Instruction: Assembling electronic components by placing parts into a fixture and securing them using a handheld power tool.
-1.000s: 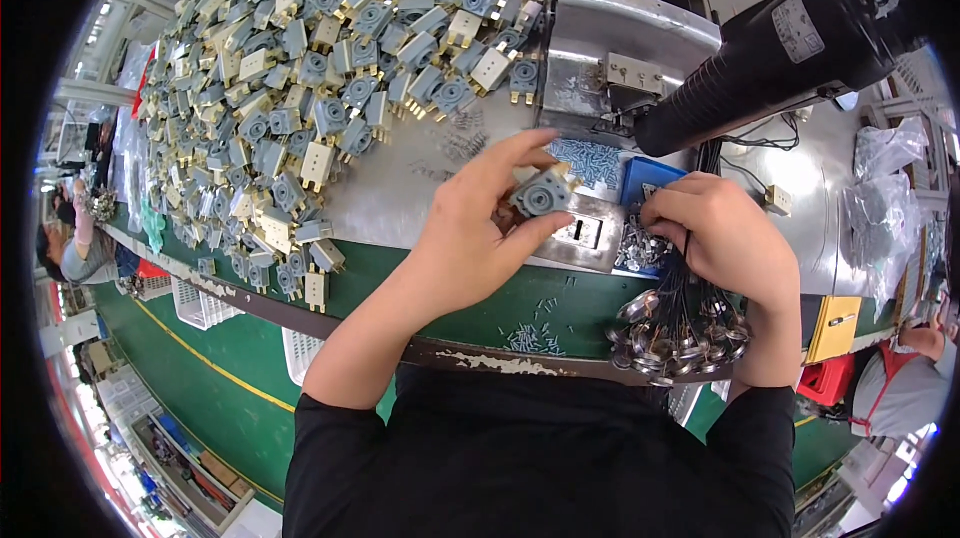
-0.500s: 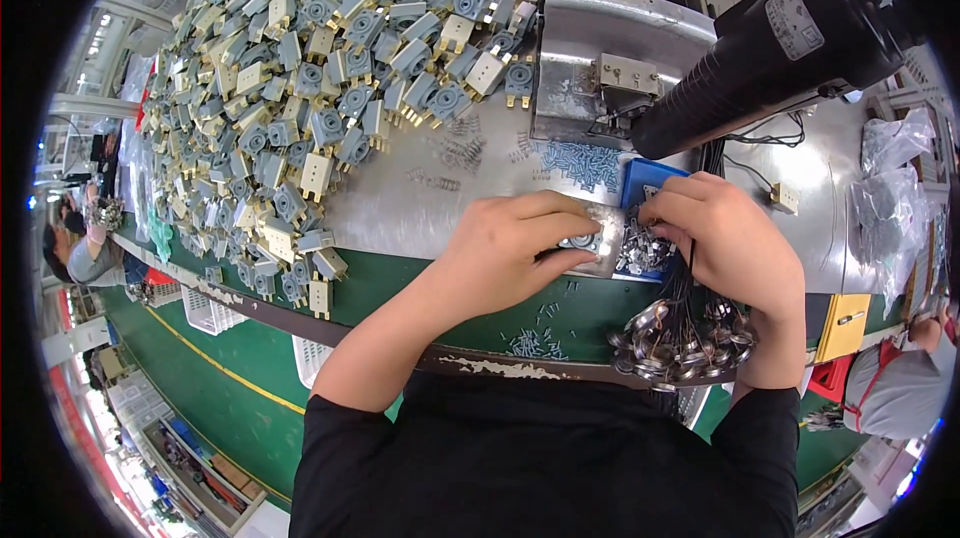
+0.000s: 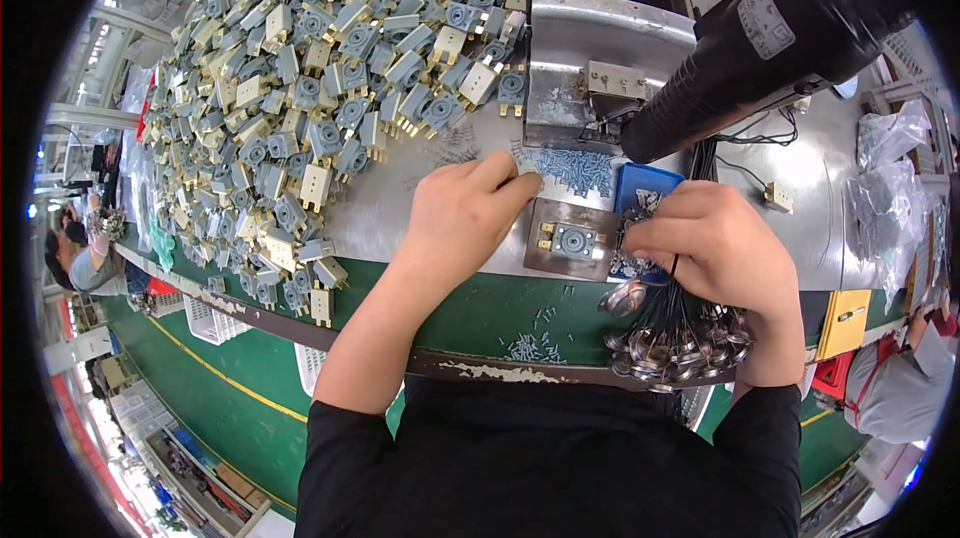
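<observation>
My left hand point(image 3: 465, 213) is closed in a pinch at the near-left edge of a pile of blue screws point(image 3: 578, 170). What its fingertips hold, if anything, is too small to make out. Right of it, a grey switch-like unit with a round centre and brass prongs point(image 3: 573, 241) lies face up in a flat metal fixture point(image 3: 536, 260). My right hand point(image 3: 715, 243) is curled over a blue tray point(image 3: 632, 178) of small metal parts, with a black cable showing between its fingers. Beneath that hand hangs a bunch of black cables with shiny round metal ends point(image 3: 680, 346).
A big heap of grey and cream units point(image 3: 330, 88) covers the left of the bench. Behind the fixture stand a metal machine point(image 3: 610, 48) and a thick black cylinder point(image 3: 750, 53). Small loose screws point(image 3: 535, 348) lie near the front edge. Loose springs point(image 3: 450, 150) lie beside the heap.
My left hand has left the unit in the fixture and moved up and left to the screws, its fingers now pinched. My right hand stays at the tray; one round metal end now stands apart from the bunch.
</observation>
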Available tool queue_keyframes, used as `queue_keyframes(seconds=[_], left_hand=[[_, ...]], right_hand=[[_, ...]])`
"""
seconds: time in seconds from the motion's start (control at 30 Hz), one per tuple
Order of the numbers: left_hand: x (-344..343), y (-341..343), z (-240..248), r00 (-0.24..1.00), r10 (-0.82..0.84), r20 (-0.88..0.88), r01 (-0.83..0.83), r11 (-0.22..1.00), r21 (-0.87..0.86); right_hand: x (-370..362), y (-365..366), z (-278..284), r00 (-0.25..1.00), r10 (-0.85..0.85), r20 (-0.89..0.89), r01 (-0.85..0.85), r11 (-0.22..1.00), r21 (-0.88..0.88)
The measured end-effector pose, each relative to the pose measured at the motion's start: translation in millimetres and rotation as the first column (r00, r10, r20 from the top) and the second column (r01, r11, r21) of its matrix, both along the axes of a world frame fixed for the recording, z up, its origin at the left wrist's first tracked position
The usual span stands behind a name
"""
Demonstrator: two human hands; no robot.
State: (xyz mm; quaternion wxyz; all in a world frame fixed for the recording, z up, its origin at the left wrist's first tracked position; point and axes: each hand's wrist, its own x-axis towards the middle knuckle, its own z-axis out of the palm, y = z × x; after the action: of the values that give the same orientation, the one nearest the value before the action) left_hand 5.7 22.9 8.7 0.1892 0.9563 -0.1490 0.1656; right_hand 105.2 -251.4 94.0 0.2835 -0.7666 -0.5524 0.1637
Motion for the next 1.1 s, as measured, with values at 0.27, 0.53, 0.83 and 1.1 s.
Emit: queue_keyframes(seconds=[0.27,0.53,0.83,1.1], left_hand=[[-9,5,21,0.99,0.002,-0.14,-0.037,0.968,-0.247],[-3,-9,32,0.947,-0.244,-0.21,-0.05,0.533,-0.845],[-7,-10,13,0.873,-0.342,-0.348,-0.034,0.669,-0.743],[-5,-13,0,0.894,-0.372,-0.248,0.075,0.671,-0.738]], right_hand=[[-8,-1,-3,0.99,-0.015,-0.142,0.032,0.993,0.115],[3,5,14,0.901,0.183,-0.393,-0.131,0.979,0.155],[3,5,10,0.748,-0.218,-0.627,0.316,0.948,0.048],[-8,3,-17,0.624,-0.193,-0.757,0.442,0.886,0.139]])
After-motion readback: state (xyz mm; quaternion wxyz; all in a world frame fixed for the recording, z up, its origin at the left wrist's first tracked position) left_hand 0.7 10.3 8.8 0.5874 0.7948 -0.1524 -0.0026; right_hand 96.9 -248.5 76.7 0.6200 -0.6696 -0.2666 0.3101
